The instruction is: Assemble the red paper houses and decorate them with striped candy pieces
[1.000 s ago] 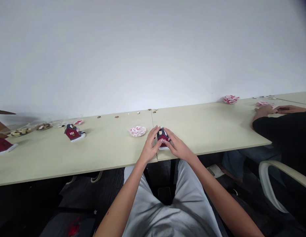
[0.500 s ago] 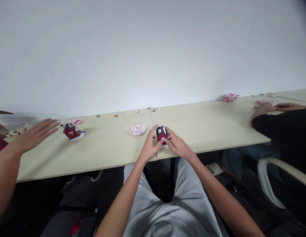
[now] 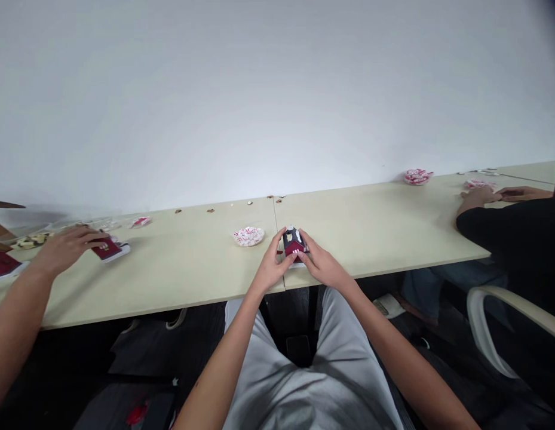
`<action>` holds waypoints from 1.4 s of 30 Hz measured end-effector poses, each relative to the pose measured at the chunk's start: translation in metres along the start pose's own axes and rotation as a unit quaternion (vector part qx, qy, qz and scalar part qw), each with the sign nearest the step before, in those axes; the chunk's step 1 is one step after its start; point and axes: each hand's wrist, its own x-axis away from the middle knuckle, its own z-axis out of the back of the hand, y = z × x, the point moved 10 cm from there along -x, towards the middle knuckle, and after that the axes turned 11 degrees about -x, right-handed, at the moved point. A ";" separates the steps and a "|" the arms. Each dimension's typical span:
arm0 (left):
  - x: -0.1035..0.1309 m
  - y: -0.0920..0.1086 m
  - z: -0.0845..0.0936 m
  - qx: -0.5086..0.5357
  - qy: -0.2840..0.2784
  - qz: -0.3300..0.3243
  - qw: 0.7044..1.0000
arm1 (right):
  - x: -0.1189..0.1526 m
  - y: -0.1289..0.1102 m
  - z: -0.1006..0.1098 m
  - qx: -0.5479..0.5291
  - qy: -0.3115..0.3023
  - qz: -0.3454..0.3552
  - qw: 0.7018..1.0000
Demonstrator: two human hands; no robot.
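Note:
A small toy house (image 3: 294,242) with dark red walls and a dark roof with white patches stands on the table close to its front edge, at the seam. My left hand (image 3: 272,261) is closed around its left side, and my right hand (image 3: 319,261) grips the right side. Both thumbs meet at the red front wall, below the gable. Part of the sides and the white base is hidden by my fingers. Just left of my left hand lies a shallow clear dish of red-and-white pieces (image 3: 249,236).
On the left, a co-worker's hand (image 3: 69,248) holds another red house (image 3: 107,247). Small brown bits (image 3: 210,210) lie along the wall. At the right sit a bowl of red-and-white pieces (image 3: 417,176) and another person's hands (image 3: 481,195). A chair armrest (image 3: 478,322) stands lower right.
The co-worker's hand on the left has closed on the other red house, which has shifted left. My own hands and the house between them have stayed in place.

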 end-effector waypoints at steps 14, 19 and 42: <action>0.000 -0.010 0.008 0.003 0.050 0.029 0.998 | 0.000 0.014 0.003 0.018 0.021 -0.055 0.998; 0.000 -0.010 0.011 0.015 0.054 0.030 0.998 | -0.002 0.013 -0.001 0.050 0.001 -0.058 0.997; -0.002 -0.001 0.001 0.069 -0.003 0.031 0.997 | -0.004 0.006 0.010 -0.018 0.037 -0.045 0.998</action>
